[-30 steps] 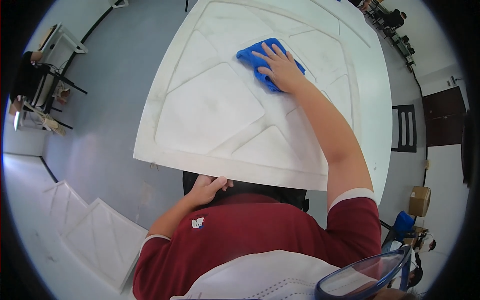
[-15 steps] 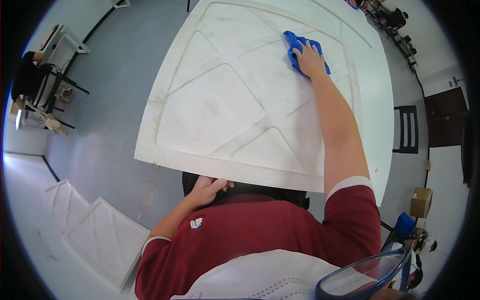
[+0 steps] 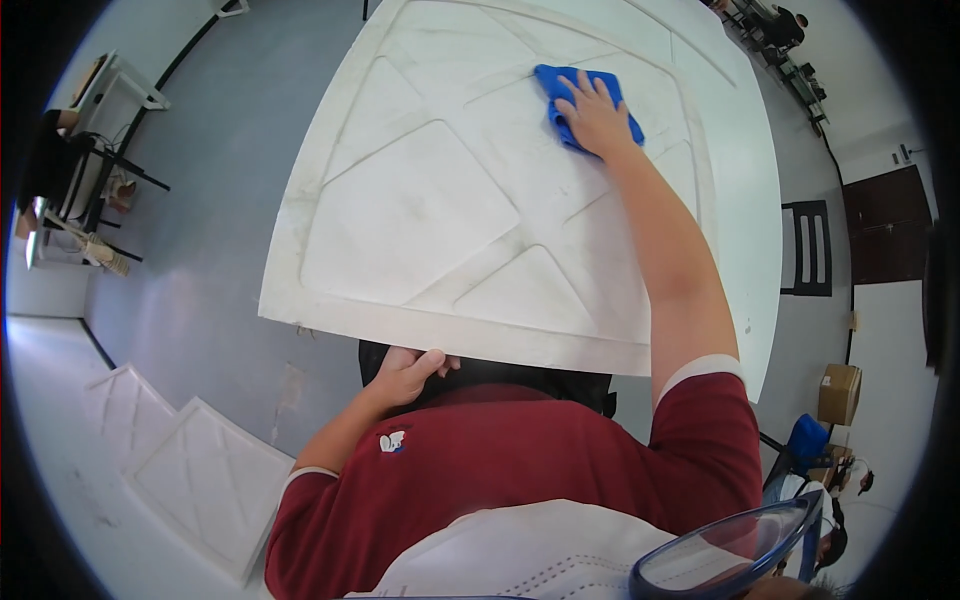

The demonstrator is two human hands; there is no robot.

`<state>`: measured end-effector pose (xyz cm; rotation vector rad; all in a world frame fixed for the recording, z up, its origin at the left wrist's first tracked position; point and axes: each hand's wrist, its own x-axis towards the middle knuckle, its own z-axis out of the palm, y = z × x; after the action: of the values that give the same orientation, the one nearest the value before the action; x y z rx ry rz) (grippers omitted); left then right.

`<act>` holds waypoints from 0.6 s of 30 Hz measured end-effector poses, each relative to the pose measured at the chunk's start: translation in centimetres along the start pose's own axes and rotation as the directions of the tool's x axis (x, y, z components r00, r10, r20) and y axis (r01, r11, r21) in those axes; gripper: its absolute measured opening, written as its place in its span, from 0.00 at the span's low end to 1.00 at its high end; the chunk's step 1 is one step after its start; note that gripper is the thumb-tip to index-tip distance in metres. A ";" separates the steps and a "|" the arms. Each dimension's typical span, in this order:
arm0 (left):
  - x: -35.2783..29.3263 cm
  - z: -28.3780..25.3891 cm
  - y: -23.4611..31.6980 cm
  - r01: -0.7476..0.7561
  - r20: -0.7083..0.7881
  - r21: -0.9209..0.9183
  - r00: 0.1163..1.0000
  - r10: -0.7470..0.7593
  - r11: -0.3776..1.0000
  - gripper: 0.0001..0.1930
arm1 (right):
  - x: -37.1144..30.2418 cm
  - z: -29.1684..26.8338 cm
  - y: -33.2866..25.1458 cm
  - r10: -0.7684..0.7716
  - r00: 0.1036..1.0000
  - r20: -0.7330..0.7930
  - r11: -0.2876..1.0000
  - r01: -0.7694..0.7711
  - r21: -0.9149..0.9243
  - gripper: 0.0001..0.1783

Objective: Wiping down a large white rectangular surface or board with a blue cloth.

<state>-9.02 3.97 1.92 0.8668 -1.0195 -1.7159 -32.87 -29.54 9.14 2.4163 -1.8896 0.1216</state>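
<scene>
The head camera, the left of a side-by-side pair, looks from the wearer's brow steeply down and forward; its wide fisheye bends straight edges and blackens the corners. The blue-framed glasses (image 3: 735, 548) loom closest, between four and five o'clock, with the red shirt (image 3: 520, 450) near at six. The white panel (image 3: 410, 215) lies farther off, from centre to twelve, and the brown door (image 3: 888, 225) sits distant at three

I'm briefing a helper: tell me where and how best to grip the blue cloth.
Probably pinch the blue cloth by its far-left corner, coming from the left: that corner pokes out free beyond the right hand, which covers the cloth's middle.
</scene>
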 end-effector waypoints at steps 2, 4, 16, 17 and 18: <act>0.0 0.1 0.1 0.002 -0.004 -0.004 1.000 -0.002 1.000 0.16 | -0.2 0.2 -1.7 -0.152 0.988 -0.016 0.988 0.152 0.014 0.28; -0.1 0.2 0.0 0.005 -0.015 -0.006 1.000 -0.005 1.000 0.16 | -1.3 -0.4 -4.7 -0.271 0.963 -0.004 0.953 0.269 0.137 0.27; 0.1 1.3 0.5 -0.104 -0.088 -0.080 0.991 0.097 0.991 0.15 | -7.9 -1.6 -15.0 -0.708 0.702 -0.076 0.687 0.710 0.152 0.25; 0.0 1.3 0.4 -0.110 -0.101 -0.074 0.990 0.102 0.991 0.15 | -8.0 -1.6 -14.9 -0.708 0.702 -0.077 0.687 0.710 0.154 0.25; 0.1 1.2 0.4 -0.117 -0.110 -0.069 0.988 0.109 0.991 0.15 | -8.1 -1.6 -14.8 -0.696 0.714 -0.073 0.701 0.698 0.146 0.25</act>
<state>-9.98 4.14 2.73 0.8272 -0.9104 -1.5859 -20.51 -18.04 9.72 3.0423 -0.8435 0.2473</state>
